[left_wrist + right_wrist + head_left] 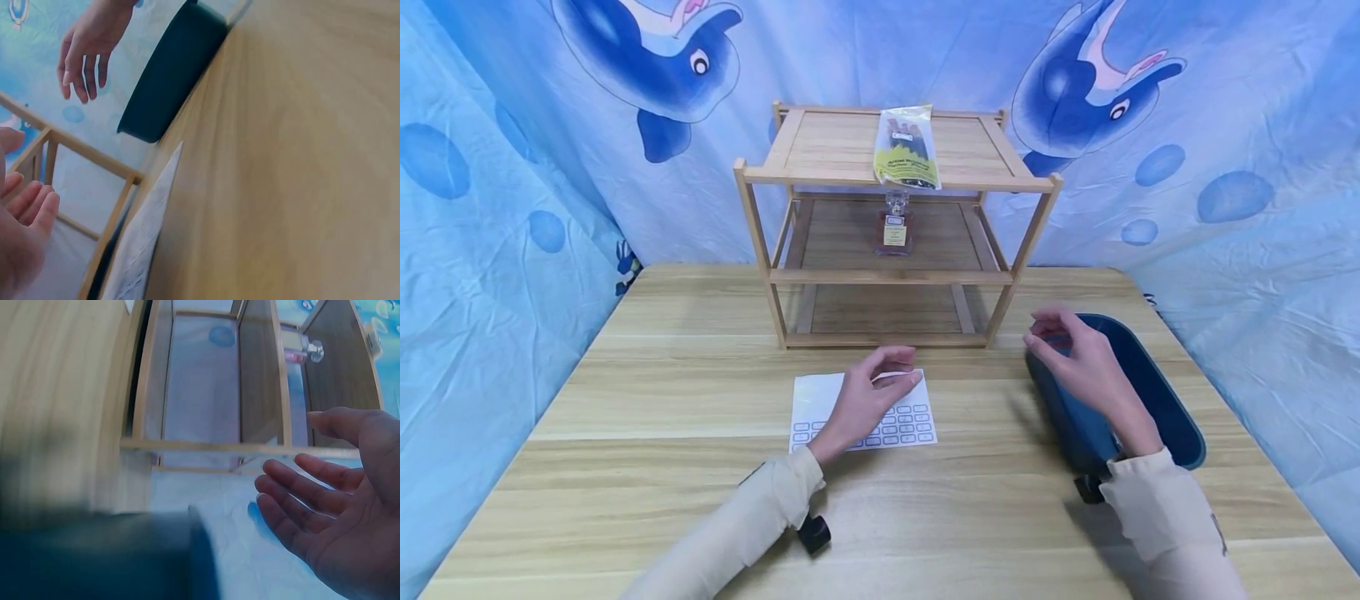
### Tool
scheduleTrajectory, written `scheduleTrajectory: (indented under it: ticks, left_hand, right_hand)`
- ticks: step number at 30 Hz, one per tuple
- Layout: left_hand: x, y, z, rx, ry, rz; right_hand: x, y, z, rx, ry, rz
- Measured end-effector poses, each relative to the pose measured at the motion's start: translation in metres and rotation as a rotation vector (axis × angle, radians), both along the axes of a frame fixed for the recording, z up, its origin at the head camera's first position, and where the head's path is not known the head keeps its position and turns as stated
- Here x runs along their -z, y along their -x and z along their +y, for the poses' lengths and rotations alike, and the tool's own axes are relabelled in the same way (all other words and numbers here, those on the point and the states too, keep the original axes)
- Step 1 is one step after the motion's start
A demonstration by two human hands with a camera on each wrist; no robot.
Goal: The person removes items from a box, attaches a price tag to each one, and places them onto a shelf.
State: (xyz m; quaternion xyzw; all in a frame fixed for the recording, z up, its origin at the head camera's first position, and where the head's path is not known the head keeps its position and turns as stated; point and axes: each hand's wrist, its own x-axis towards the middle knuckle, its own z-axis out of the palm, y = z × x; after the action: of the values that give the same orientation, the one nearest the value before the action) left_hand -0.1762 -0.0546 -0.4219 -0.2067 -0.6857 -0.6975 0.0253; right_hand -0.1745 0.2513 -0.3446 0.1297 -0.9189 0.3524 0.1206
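Note:
My left hand (871, 398) hovers over a white sheet of blue-framed labels (910, 427), its fingers loosely bent around nothing. Above the dark teal bin (1157, 392) at the right is my right hand (1086, 362), likewise holding nothing, with thumb and fingers apart in the right wrist view. The bin's inside is partly hidden by that hand and forearm. On the top board of a wooden shelf rack (895, 277) lies a clear and yellow packet (907, 148) bearing a small label. A stoppered glass bottle (895, 229) with reddish liquid stands on the middle board and also carries a label.
The rack stands at the back of a wood-grain table (685, 400). Blue curtains (1240, 108) with whale pictures hang behind and on both sides. The bin stands near the table's right edge, and the label sheet lies in front of the rack.

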Motion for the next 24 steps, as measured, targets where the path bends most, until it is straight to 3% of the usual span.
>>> scheduleTrajectory:
  ticks: [11,19,24]
  left_hand:
    - [0.008,-0.010,0.020,0.074,-0.004,-0.098]
    - [0.013,-0.017,0.037,0.117,0.039,-0.092]
    - [0.014,-0.023,0.048,0.180,0.027,-0.159]
  right_hand:
    - [0.011,-0.017,0.032,0.064,-0.040,-0.053]
    - [0.018,-0.025,0.054,0.082,-0.095,-0.090]
    - [0.026,-0.027,0.070,0.073,-0.129,-0.085]
